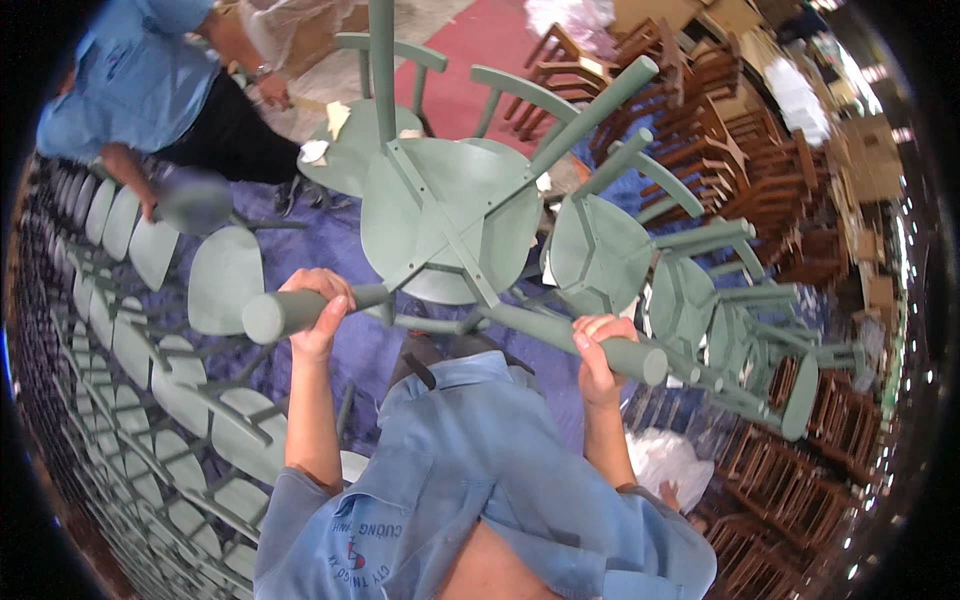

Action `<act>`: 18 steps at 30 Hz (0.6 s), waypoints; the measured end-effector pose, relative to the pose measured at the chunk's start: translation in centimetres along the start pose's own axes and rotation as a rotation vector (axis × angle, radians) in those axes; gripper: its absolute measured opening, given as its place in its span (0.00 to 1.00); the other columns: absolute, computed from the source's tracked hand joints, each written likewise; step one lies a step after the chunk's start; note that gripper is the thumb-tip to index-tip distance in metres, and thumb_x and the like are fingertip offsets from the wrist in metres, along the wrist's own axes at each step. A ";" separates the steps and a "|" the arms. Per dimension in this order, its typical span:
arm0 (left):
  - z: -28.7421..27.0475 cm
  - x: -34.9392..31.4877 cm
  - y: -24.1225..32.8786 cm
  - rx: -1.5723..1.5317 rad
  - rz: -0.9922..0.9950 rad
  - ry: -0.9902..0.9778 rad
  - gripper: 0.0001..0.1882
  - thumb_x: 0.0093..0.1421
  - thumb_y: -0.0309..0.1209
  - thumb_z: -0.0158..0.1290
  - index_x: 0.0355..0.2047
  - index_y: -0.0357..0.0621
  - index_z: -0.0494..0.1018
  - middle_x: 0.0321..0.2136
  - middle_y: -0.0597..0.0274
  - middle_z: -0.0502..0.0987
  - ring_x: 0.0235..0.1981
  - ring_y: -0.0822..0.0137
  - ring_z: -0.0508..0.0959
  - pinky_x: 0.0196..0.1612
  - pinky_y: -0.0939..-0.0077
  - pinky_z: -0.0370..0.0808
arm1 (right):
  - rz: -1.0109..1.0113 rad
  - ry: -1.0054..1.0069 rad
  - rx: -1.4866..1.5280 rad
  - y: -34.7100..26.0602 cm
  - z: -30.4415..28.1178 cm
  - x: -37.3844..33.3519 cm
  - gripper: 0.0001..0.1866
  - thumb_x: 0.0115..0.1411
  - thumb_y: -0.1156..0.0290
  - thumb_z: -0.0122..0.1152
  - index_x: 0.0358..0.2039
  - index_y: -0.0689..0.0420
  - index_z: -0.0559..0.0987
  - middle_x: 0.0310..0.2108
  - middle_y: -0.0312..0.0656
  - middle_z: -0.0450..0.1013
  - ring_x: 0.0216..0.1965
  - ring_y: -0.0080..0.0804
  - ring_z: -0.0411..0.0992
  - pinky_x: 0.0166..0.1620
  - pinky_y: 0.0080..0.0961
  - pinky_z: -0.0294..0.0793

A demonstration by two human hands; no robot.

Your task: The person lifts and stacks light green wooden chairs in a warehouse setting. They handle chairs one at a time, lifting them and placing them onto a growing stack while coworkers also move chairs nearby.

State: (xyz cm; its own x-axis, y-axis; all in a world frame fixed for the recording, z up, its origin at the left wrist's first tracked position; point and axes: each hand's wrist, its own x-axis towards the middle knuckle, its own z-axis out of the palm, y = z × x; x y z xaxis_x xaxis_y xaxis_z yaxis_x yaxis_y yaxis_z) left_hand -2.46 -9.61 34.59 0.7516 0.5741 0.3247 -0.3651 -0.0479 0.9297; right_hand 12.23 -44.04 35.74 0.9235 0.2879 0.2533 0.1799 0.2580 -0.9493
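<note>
A pale green wooden chair [455, 185] is upside down in front of me, its seat underside and crossed braces facing up. Near the end of one leg, my left hand [318, 300] is wrapped round the wood. My right hand [602, 345] grips another leg the same way, thumb on top. The other two legs point away from me. Just beyond it stands another green chair [345, 150] with scraps on its seat. To the right, an upturned green chair [600, 250] heads a row of similar ones.
A co-worker in a blue shirt [150, 70] stands at far left, one hand at a chair. Rows of green chairs [180, 385] fill the left side. Brown chair frames [740, 170] are stacked at right, near cardboard boxes [870, 160]. A white plastic bag [665, 460] lies near my right arm.
</note>
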 end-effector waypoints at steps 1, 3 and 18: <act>-0.7 1.4 -0.6 -0.015 -0.021 -0.003 0.15 0.56 0.33 0.64 0.30 0.43 0.67 0.21 0.59 0.72 0.25 0.62 0.74 0.39 0.63 0.75 | -0.011 0.029 -0.043 0.2 0.9 0.0 0.12 0.54 0.83 0.67 0.31 0.57 0.72 0.27 0.40 0.73 0.33 0.33 0.72 0.46 0.39 0.76; -1.5 4.2 -2.0 -0.038 -0.051 -0.011 0.15 0.56 0.33 0.65 0.30 0.43 0.67 0.22 0.59 0.72 0.27 0.62 0.74 0.44 0.62 0.74 | -0.027 0.062 -0.081 1.1 2.6 0.0 0.12 0.54 0.83 0.69 0.31 0.57 0.73 0.28 0.39 0.73 0.33 0.34 0.73 0.47 0.39 0.77; -1.2 9.4 -13.1 -0.063 -0.600 -0.139 0.14 0.56 0.19 0.65 0.38 0.44 0.72 0.44 0.57 0.77 0.64 0.48 0.70 0.69 0.45 0.61 | 0.287 0.299 -0.316 9.2 1.6 2.3 0.12 0.53 0.85 0.69 0.33 0.57 0.76 0.36 0.41 0.78 0.47 0.33 0.78 0.70 0.52 0.66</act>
State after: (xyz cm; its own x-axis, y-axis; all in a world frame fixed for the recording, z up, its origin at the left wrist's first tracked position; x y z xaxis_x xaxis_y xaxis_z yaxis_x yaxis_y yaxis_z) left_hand 8.72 -2.64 25.25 0.8987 0.3742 -0.2285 0.1152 0.3013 0.9465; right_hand 15.47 -39.53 27.85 0.9988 0.0188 -0.0455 -0.0435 -0.0968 -0.9944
